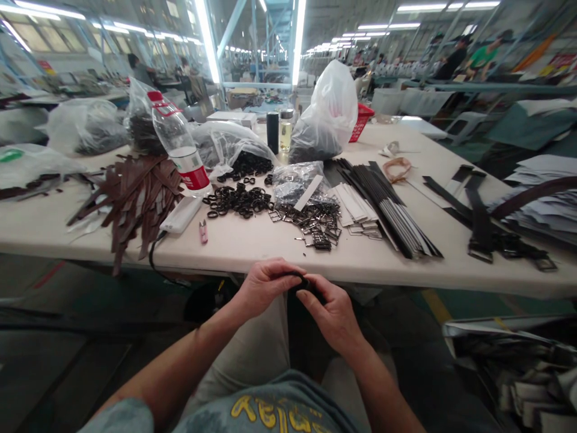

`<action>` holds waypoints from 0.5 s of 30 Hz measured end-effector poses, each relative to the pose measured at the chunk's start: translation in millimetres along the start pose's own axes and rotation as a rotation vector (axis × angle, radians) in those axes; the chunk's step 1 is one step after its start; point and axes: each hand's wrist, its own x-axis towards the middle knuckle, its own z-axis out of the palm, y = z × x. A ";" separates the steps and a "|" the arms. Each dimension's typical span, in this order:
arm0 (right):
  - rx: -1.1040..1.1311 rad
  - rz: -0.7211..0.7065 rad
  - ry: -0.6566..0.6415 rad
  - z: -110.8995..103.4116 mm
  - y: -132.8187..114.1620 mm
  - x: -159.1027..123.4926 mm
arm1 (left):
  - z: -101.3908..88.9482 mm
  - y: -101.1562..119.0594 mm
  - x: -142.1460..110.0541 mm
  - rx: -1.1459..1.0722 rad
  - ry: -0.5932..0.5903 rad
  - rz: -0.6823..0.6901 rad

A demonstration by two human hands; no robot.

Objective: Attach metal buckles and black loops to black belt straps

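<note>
1. Specimen: a dark, narrow, curved strip of leather-like material [305,281], held in front of the near table edge, above the person's lap. Its full shape is hidden by the hands.
2. Left hand [265,287]: thumb and fingers pinch the strip's left portion; the strip shows between thumb and forefinger, near their tips.
3. Right hand [332,310]: fingers curl over the strip's right portion, thumb below it; grasping. Fingertips of both hands nearly meet. Exact contact under the right fingers: cannot tell.
4. Beyond the hands, on the cream-coloured table [252,249]: a heap of dark metal rectangular buckles [318,227]; to its left, a pile of small black loops [238,201] and, nearer the edge, small pink-handled snips [203,233].
5. Right of the buckles: a bundle of long black-and-white strips [396,210].
6. Far left: heaped brown flat strips [135,195], beside a clear plastic bottle with red cap [183,147], tilted in view.
</note>
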 end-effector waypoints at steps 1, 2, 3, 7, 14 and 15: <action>0.038 0.025 -0.016 0.1 -0.4 0.7 | -0.5 0.3 0.5 0.018 -0.009 0.013; 0.062 0.049 -0.032 0.2 -0.5 1.3 | -1.3 0.5 1.1 0.030 -0.018 0.023; 0.071 0.070 -0.045 0.2 -0.1 1.7 | -2.4 0.6 1.8 0.037 -0.026 0.030; 0.007 0.129 -0.058 0.8 4.0 1.8 | -8.2 0.9 5.9 0.043 -0.005 0.043; 0.127 0.151 0.036 6.3 12.0 -5.8 | -13.3 -8.6 36.7 0.047 -0.017 -0.057; 0.126 0.149 0.065 7.0 13.2 -7.8 | -13.4 -12.5 45.6 0.092 -0.008 -0.039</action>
